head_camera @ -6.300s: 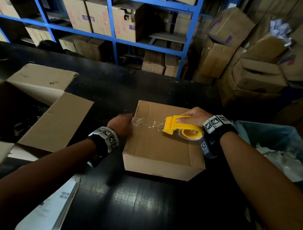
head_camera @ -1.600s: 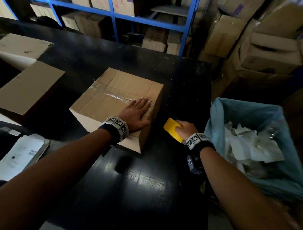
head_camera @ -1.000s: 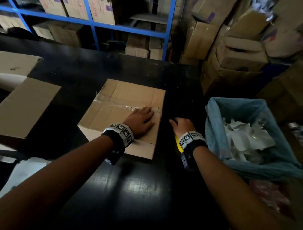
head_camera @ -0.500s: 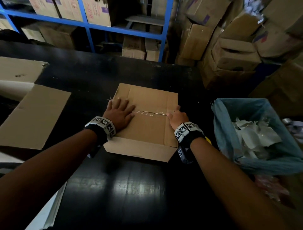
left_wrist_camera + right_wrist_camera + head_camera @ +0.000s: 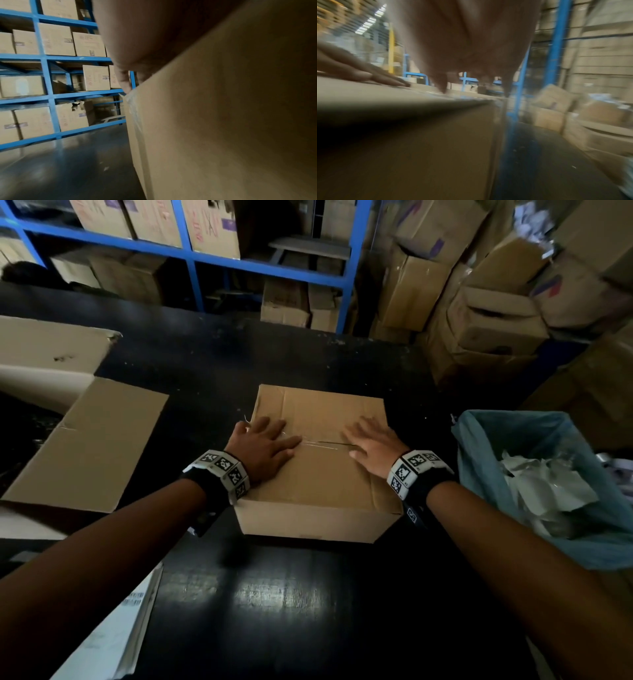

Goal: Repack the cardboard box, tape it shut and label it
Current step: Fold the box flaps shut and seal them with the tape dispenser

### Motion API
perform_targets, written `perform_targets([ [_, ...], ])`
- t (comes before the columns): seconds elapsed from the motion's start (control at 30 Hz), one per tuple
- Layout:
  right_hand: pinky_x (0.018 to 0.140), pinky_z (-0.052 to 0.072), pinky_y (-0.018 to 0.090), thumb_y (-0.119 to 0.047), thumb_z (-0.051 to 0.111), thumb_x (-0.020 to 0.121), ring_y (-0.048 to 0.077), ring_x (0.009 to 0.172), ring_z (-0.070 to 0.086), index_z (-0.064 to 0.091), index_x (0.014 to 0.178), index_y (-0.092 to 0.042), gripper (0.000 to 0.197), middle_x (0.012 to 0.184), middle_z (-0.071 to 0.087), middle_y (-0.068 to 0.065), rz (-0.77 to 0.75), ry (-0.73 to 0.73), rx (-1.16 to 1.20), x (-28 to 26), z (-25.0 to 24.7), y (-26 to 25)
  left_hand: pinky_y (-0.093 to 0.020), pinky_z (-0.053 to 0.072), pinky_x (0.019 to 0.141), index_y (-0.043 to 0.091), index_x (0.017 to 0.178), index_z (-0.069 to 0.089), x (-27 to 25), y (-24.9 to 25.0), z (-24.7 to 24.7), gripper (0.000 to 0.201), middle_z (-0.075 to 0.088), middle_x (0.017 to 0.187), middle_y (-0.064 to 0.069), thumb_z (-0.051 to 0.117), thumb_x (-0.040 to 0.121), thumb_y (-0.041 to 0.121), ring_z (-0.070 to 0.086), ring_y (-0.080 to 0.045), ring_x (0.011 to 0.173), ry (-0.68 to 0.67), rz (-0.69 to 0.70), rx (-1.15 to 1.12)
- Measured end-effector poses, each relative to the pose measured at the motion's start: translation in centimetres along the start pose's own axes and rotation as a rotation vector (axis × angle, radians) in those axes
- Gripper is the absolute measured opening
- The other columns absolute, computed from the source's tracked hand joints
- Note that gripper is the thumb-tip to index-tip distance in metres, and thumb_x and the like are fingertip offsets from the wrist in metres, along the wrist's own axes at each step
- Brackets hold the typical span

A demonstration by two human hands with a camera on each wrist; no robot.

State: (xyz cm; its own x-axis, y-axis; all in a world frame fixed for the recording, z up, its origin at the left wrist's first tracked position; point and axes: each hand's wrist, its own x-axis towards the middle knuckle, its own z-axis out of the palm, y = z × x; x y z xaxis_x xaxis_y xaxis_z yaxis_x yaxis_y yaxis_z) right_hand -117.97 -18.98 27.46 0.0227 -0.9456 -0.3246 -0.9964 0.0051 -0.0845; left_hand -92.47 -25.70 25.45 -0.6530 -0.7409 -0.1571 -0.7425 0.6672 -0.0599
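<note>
A closed brown cardboard box sits on the black table in front of me, with a strip of clear tape along its top seam. My left hand lies flat on the left part of the box top, fingers straight. On the right part my right hand presses flat as well. In the left wrist view the box side fills the right, with tape wrapped over its edge. The right wrist view is blurred and shows the box below the palm. The yellow tape dispenser is out of sight.
A large open carton with spread flaps lies at the left. White label sheets rest at the table's near left edge. A blue-lined waste bin with crumpled paper stands at the right. Blue shelving and stacked cartons stand behind.
The right hand let go of the yellow dispenser beside the box and came onto the box top. The box was turned square to me, and the left hand slid to its left side.
</note>
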Motion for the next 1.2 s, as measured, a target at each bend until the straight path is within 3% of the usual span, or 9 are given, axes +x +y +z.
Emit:
perform_targets([
  [0.13,0.117,-0.005,0.051,-0.051,0.017,0.099,0.019,0.147,-0.016,-0.002,0.150,-0.037,0.056,0.160,-0.015,-0.003,-0.078,-0.129,-0.065,-0.1,1.0,-0.9,-0.050,-0.009,0.114,0.035,0.148,0.005,0.1,0.1,0.7,0.062,0.004,0.159,0.002,0.004,0.091,0.058,-0.003,-0.023,0.146,-0.024,0.138,-0.009],
  [0.37,0.119,-0.008,0.043,-0.050,0.014,0.100,0.016,0.146,-0.017,-0.003,0.150,-0.035,0.055,0.160,-0.016,-0.003,-0.118,-0.088,-0.083,-0.3,2.0,0.1,-0.047,0.001,0.117,0.042,0.146,0.008,0.1,0.0,1.3,0.059,0.007,0.158,0.008,0.002,0.091,0.061,0.003,-0.019,0.146,0.012,0.143,-0.019],
  [0.5,0.120,-0.004,0.040,-0.044,0.017,0.102,0.018,0.148,-0.010,0.006,0.152,-0.029,0.053,0.161,-0.006,-0.001,-0.129,0.025,-0.072,-0.6,2.5,0.6,-0.044,-0.002,0.116,0.042,0.146,0.012,-0.2,0.3,1.4,0.055,0.008,0.158,0.006,0.008,0.093,0.060,0.001,-0.023,0.146,0.037,0.050,-0.077],
  [0.6,0.120,0.000,0.040,-0.045,0.019,0.102,0.020,0.149,-0.005,0.017,0.150,-0.033,0.050,0.162,0.002,-0.001,-0.077,0.112,0.001,-0.3,3.3,0.9,-0.047,0.001,0.115,0.044,0.144,0.016,-0.5,0.4,1.3,0.053,0.002,0.159,0.000,0.013,0.094,0.059,-0.009,-0.028,0.145,0.041,-0.104,-0.201],
  [0.77,0.119,0.004,0.045,-0.050,0.029,0.098,0.028,0.148,-0.008,0.042,0.140,-0.038,0.046,0.161,-0.004,0.005,0.212,0.264,0.349,-0.3,3.4,1.4,-0.052,0.013,0.115,0.037,0.142,0.031,-0.4,0.3,1.4,0.049,-0.004,0.159,-0.002,0.029,0.096,0.051,-0.007,-0.030,0.145,0.092,-0.283,-0.593],
  [0.83,0.119,0.012,0.043,-0.048,0.030,0.099,0.032,0.147,0.005,0.038,0.142,-0.040,0.044,0.161,0.002,0.007,0.313,0.266,0.527,-0.8,3.3,1.7,-0.051,0.020,0.113,0.035,0.144,0.027,-0.4,0.4,1.2,0.052,-0.007,0.159,0.000,0.032,0.095,0.051,0.008,-0.032,0.144,0.091,-0.333,-0.663],
  [0.93,0.114,0.025,0.030,-0.046,0.032,0.099,0.025,0.140,0.034,0.030,0.145,-0.041,0.046,0.154,0.032,0.000,0.294,0.239,0.653,-1.2,3.4,2.1,-0.048,0.033,0.106,0.031,0.147,0.020,-0.4,0.5,1.1,0.056,-0.011,0.158,-0.001,0.031,0.096,0.050,0.033,-0.036,0.134,0.081,-0.372,-0.668],
  [1.1,0.092,0.040,0.019,-0.039,0.036,0.099,0.026,0.120,0.056,0.038,0.142,-0.038,0.043,0.140,0.052,0.002,0.330,0.295,0.633,-1.4,3.0,1.8,-0.049,0.031,0.108,0.029,0.147,0.021,-0.2,0.3,1.3,0.052,-0.012,0.158,-0.004,0.028,0.098,0.045,0.037,-0.036,0.132,0.068,-0.357,-0.626],
  [1.2,0.086,0.036,0.016,-0.039,0.035,0.099,0.024,0.117,0.057,0.039,0.142,-0.039,0.043,0.141,0.051,0.002,0.336,0.305,0.609,-1.5,3.0,1.7,-0.048,0.031,0.108,0.029,0.146,0.024,-0.4,0.2,0.9,0.049,-0.009,0.158,-0.004,0.029,0.099,0.041,0.038,-0.035,0.131,0.079,-0.360,-0.649],
])
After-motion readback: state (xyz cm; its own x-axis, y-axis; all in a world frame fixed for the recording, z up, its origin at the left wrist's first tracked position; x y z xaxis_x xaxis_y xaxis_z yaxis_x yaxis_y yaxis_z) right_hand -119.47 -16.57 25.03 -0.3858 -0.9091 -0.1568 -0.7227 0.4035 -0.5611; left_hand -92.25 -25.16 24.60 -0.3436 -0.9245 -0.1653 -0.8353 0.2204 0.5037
